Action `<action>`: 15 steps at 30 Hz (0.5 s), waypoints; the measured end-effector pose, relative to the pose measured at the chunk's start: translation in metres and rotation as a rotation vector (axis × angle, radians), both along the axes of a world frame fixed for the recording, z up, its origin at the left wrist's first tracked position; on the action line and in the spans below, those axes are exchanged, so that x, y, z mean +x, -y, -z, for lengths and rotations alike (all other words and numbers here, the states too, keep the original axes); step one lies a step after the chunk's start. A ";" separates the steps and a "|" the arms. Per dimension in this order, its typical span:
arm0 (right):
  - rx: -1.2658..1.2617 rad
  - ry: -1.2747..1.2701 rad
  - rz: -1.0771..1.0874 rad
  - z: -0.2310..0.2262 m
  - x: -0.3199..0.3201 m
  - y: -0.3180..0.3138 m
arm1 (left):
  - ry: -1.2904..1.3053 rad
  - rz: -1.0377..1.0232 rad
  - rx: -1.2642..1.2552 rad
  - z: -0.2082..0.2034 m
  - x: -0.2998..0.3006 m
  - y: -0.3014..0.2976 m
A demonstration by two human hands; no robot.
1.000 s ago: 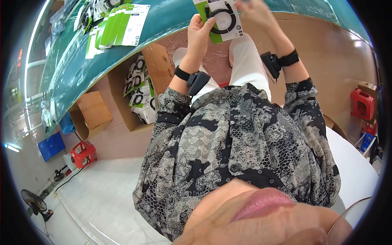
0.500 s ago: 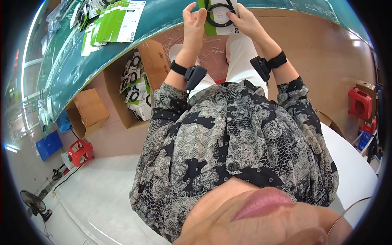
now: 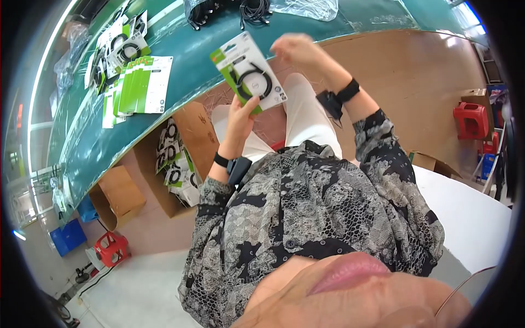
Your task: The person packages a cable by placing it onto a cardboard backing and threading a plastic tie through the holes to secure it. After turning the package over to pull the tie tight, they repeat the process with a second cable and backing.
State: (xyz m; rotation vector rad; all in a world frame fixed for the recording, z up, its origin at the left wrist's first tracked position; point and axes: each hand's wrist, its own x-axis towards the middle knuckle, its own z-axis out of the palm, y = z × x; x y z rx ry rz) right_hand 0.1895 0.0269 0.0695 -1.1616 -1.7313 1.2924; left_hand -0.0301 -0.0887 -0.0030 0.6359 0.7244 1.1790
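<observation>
One cable card (image 3: 250, 75) is in our left hand (image 3: 239, 119), thumb on its front, fingers behind, by the near edge of our green worktop (image 3: 199, 57). Our right hand (image 3: 298, 50) hovers just beside the card; it is blurred, so we cannot tell how wide its fingers are. Left along that edge lie fanned flat cards (image 3: 143, 87), with packed cables (image 3: 130, 52) beyond them. Below the edge, a carton (image 3: 201, 136) holds more packs (image 3: 174, 161).
</observation>
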 end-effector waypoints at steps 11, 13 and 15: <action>0.717 1.082 0.463 0.022 0.063 -0.141 | 0.073 0.112 -0.095 0.004 0.020 0.023; 0.736 1.104 0.448 0.022 0.060 -0.141 | 0.113 0.125 -0.172 0.004 0.019 0.023; 0.775 1.093 0.338 0.023 0.059 -0.136 | 0.106 0.120 -0.169 0.005 0.017 0.023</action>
